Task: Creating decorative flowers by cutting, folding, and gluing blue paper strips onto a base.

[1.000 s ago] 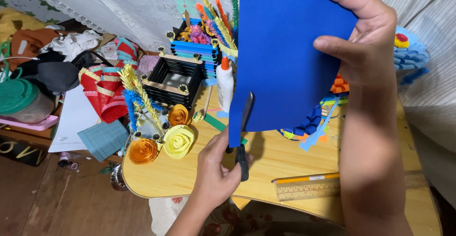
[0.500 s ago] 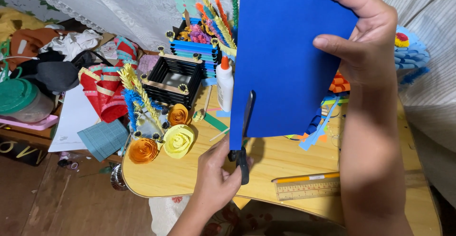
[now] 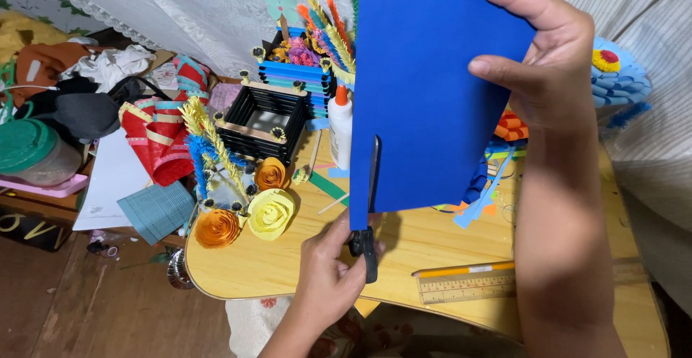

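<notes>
My right hand (image 3: 548, 62) holds a large blue paper sheet (image 3: 432, 84) upright by its right edge, above the wooden table (image 3: 288, 264). My left hand (image 3: 328, 271) grips black scissors (image 3: 369, 228) from below. Their blades point up and cut into the sheet's bottom edge near its left side, leaving a narrow strip to the left of the cut.
On the table stand a black stick box (image 3: 263, 120), a blue stick box with paper flowers (image 3: 306, 69), a glue bottle (image 3: 340, 127), yellow (image 3: 272, 212) and orange (image 3: 218, 228) paper roses, a ruler (image 3: 465, 289) and a pencil (image 3: 461, 270). Clutter lies at left.
The scissors have cut a little further up into the blue sheet. Both hands stay almost where they were.
</notes>
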